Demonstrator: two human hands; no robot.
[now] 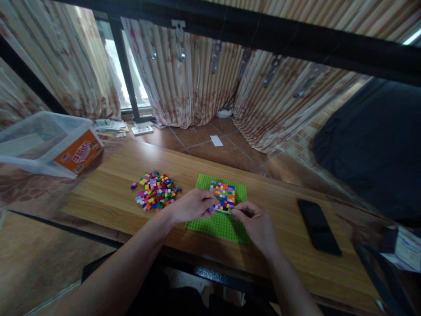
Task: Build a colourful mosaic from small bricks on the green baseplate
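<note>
A green studded baseplate (217, 230) lies on the wooden table, with a square block of multicoloured toy bricks (223, 193) on its upper middle part. At the block's left front edge is my left hand (197, 204), fingers curled, with small purple-blue bricks showing at its fingertips. My right hand (255, 219) is at the block's right front corner, thumb and forefinger pinched together there. Whether a brick sits in that pinch is too small to make out. To the left, a loose pile of small coloured bricks (158, 191) is spread on the table.
A black phone (319, 226) lies on the wooden table (115, 175) at the right. Beyond the left end stands a clear plastic bin (49, 149) with an orange label. Papers (110, 126) and a white card (216, 141) lie behind the table. A dark metal bar (230, 24) crosses overhead.
</note>
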